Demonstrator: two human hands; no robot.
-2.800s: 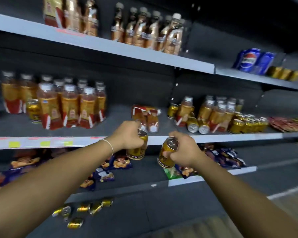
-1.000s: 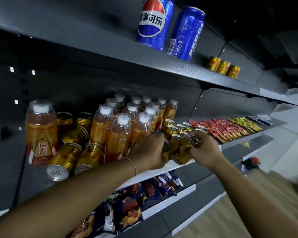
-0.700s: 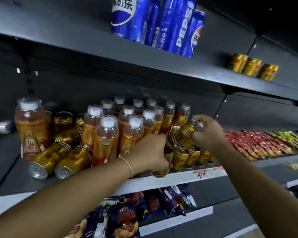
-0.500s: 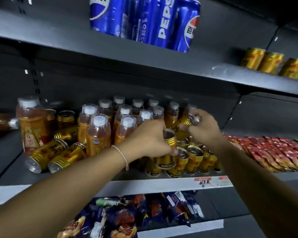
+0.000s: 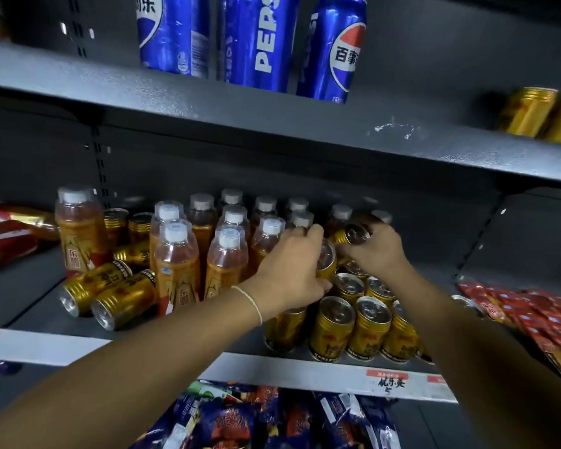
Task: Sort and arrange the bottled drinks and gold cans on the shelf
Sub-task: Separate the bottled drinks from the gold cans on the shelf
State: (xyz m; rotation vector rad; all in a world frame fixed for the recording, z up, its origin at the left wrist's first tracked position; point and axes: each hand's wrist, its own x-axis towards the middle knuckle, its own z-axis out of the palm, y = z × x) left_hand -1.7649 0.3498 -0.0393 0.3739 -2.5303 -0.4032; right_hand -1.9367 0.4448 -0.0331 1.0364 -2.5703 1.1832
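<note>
My left hand (image 5: 292, 270) is curled round a tilted gold can (image 5: 327, 261) just above the back rows of the standing cans (image 5: 334, 325) on the shelf (image 5: 272, 367), closer to them than my right hand (image 5: 376, 251), which grips a second can (image 5: 353, 234) farther back, its top towards me.

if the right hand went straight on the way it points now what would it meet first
Likely the capped bottles at the back, just beyond the gold can the right hand grips; depth is unclear, so a gap is possible.
</note>
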